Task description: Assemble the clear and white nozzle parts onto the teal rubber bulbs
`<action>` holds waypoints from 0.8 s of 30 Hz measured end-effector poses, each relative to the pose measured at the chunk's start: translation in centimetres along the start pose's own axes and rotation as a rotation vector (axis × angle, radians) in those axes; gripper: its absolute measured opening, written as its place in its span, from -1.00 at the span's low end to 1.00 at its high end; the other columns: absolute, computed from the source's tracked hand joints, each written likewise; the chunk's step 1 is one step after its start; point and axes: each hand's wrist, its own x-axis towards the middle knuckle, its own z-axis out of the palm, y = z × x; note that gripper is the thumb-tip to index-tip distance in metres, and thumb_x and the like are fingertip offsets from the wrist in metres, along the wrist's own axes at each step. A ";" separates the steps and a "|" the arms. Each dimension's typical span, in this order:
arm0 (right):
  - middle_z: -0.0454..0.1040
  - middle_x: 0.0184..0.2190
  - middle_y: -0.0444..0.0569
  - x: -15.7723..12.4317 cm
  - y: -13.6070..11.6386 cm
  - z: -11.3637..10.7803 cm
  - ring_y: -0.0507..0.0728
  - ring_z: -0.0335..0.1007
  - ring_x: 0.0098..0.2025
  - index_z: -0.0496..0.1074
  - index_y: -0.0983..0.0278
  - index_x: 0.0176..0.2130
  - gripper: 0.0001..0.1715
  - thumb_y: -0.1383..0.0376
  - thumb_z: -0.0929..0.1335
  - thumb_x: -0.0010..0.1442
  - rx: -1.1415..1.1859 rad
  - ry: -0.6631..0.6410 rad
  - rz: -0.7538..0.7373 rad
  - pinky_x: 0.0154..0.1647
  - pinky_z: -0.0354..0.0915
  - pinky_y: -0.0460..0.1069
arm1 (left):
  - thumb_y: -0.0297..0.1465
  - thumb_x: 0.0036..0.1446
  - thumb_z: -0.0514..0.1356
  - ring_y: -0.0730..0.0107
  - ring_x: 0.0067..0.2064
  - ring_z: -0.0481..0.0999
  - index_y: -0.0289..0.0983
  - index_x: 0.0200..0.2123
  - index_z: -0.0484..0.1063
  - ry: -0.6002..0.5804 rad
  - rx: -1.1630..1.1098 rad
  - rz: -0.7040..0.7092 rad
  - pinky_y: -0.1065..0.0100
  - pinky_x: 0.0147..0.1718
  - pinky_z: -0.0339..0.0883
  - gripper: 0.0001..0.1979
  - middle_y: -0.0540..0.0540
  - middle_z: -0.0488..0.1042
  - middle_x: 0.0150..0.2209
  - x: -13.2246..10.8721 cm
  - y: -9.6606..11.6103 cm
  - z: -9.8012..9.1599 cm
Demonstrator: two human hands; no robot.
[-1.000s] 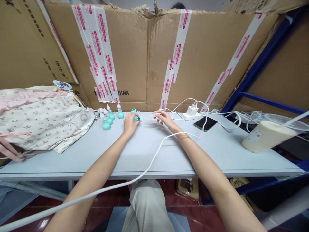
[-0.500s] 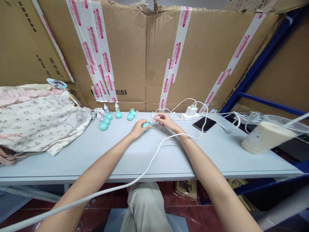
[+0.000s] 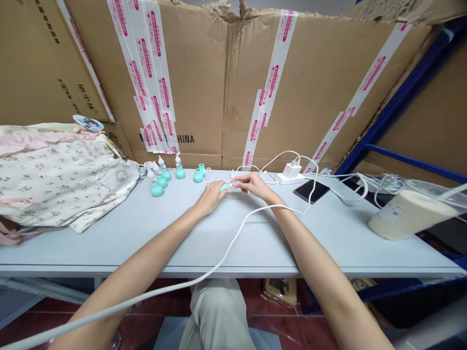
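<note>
Currently both forearms are reaching in across the near edge of the counter (image 3: 219,243) and angling toward each other, so the hands are meeting midway along it, closer to the far edge. The left hand (image 3: 211,195), knuckles up, is curling around a teal squeeze bulb (image 3: 224,187), leaving only the bulb's right end showing. The right hand (image 3: 253,184) is bending at the wrist and pinching a clear nozzle (image 3: 230,186) between thumb and fingers at the bulb's mouth; how far it is sitting in, I cannot tell.

Toward the far edge, left of the hands, two uncapped teal bulbs (image 3: 198,176) are standing beside a small clear cylinder (image 3: 207,173). Farther left, teal bulbs with clear tips (image 3: 157,188) are standing upright near a floral fabric bag (image 3: 62,184), which is covering the left end.

Behind the far edge, a cardboard panel (image 3: 200,87) is showing "CHINA" in black capitals, the lettering before it being partly covered by white tape (image 3: 146,53) with red printed labels. Chinese characters are running down the carton (image 3: 32,63) at left, too small to read surely. Near the right end, a drink cup (image 3: 412,214) is carrying a white label whose print is staying illegible.
</note>
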 end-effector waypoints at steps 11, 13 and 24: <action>0.33 -0.69 -0.18 0.0 -0.2 0.8 -0.03 0.26 -0.62 0.56 0.36 -0.33 -0.63 0.10 0.37 0.04 0.103 -0.016 0.058 -0.45 0.22 -0.11 | -0.29 0.25 -0.03 0.11 -0.11 0.45 -0.31 -0.26 0.37 -0.061 0.118 0.032 0.16 -0.11 0.11 -0.74 -0.20 0.50 -0.25 -0.2 0.5 -1.0; 0.38 -0.67 -0.15 0.2 -0.1 1.1 -0.01 0.32 -0.60 0.56 0.36 -0.32 -0.62 0.10 0.39 0.01 0.145 0.019 0.074 -0.44 0.26 -0.10 | -0.29 0.24 -0.01 0.10 -0.10 0.44 -0.31 -0.27 0.38 -0.058 0.110 0.014 0.17 -0.11 0.10 -0.75 -0.21 0.51 -0.23 -0.1 0.7 -1.1; 0.49 -0.53 -0.10 0.8 -0.4 3.0 0.01 0.42 -0.55 0.52 0.32 -0.23 -0.68 0.16 0.34 0.09 0.065 0.131 0.101 -0.45 0.33 -0.11 | -0.25 0.19 0.06 0.13 -0.12 0.46 -0.29 -0.22 0.43 0.008 -0.051 -0.083 0.20 -0.10 0.14 -0.74 -0.18 0.53 -0.19 0.2 0.3 -0.5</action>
